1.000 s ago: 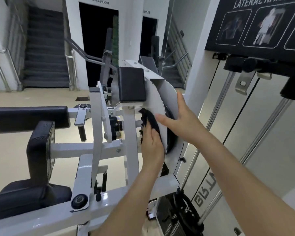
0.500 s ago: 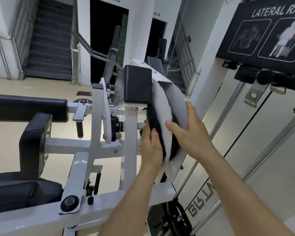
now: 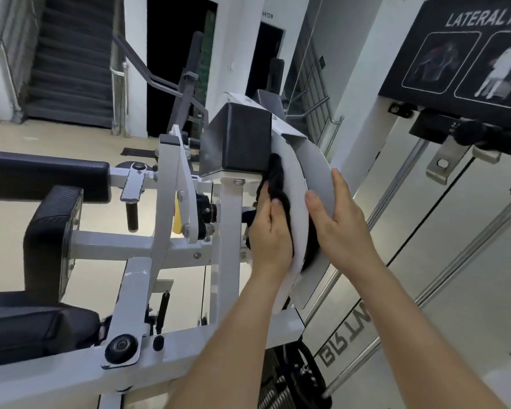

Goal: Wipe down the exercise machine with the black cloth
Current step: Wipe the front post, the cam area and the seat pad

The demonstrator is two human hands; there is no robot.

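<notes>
Forearms enter from the bottom edge. Left hand (image 3: pixel 270 234) grips the bunched black cloth (image 3: pixel 278 181), fingers curled round it, and presses it against the left face of the white curved cam plate (image 3: pixel 297 208). Right hand (image 3: pixel 341 219) lies flat on the outer plate, fingers straight and close together, thumb across the plate edge; it holds nothing, and probably steadies the cam.

Change over the last second: the cloth has climbed the plate face. Its upper end now touches the lower corner of the black block (image 3: pixel 239 137), where before it sat clearly below it. The right hand has kept its brace on the rim.

Judgement: this upward stroke has reached its limit, so that face is largely covered. Most of the exercise machine (image 3: pixel 229 249) looks unwiped as yet, including the white frame and seat pad (image 3: pixel 27 329) to the left.

Behind: guide rods (image 3: pixel 396 202) and the "LATERAL RA…" placard (image 3: pixel 466 48) at right, staircase (image 3: pixel 68 54) far left.
</notes>
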